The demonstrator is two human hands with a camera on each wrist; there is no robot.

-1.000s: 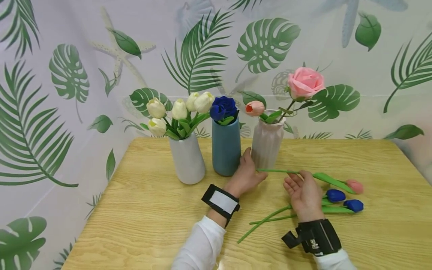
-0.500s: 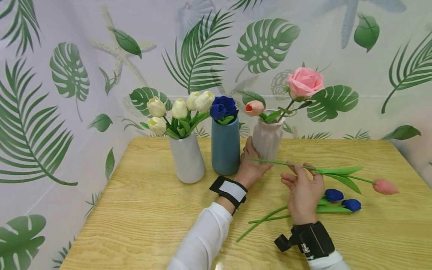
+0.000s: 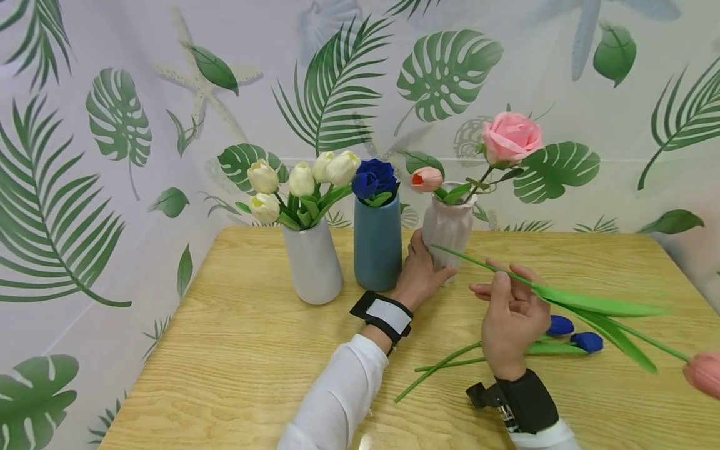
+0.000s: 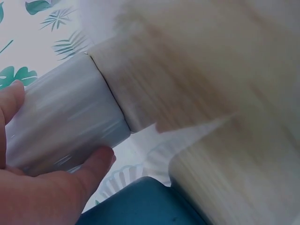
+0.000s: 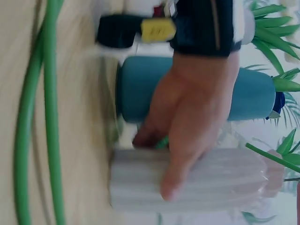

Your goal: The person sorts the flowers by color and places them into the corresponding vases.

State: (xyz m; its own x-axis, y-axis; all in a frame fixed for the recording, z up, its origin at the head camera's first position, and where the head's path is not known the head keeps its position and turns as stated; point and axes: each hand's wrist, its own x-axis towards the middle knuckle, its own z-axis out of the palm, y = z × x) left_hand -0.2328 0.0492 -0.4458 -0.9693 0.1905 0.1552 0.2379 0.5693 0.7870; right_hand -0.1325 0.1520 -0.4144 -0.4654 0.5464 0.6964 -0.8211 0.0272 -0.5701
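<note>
My left hand [image 3: 419,272] grips the lower side of a pale pink ribbed vase [image 3: 447,228]. The left wrist view shows the thumb and fingers on either side of this vase [image 4: 65,117]. A pink rose [image 3: 512,139] and a light pink tulip [image 3: 427,179] stand in it. My right hand [image 3: 514,319] pinches the green stem of another pink tulip [image 3: 703,374] between thumb and fingers. Its bloom points right, partly out of frame; its bare stem end crosses in front of the vase, below the rim.
A blue vase [image 3: 377,247] with blue flowers stands just left of the left hand. Further left is a white vase [image 3: 312,269] of cream tulips. Two blue tulips [image 3: 586,342] lie on the wooden table [image 3: 225,362], partly behind the right hand. A leaf-print backdrop [image 3: 337,37] hangs behind.
My right hand has lifted the pink tulip from the table, its stem end rising and bloom swinging rightward and nearer. My left hand has moved right onto the pale pink vase.
</note>
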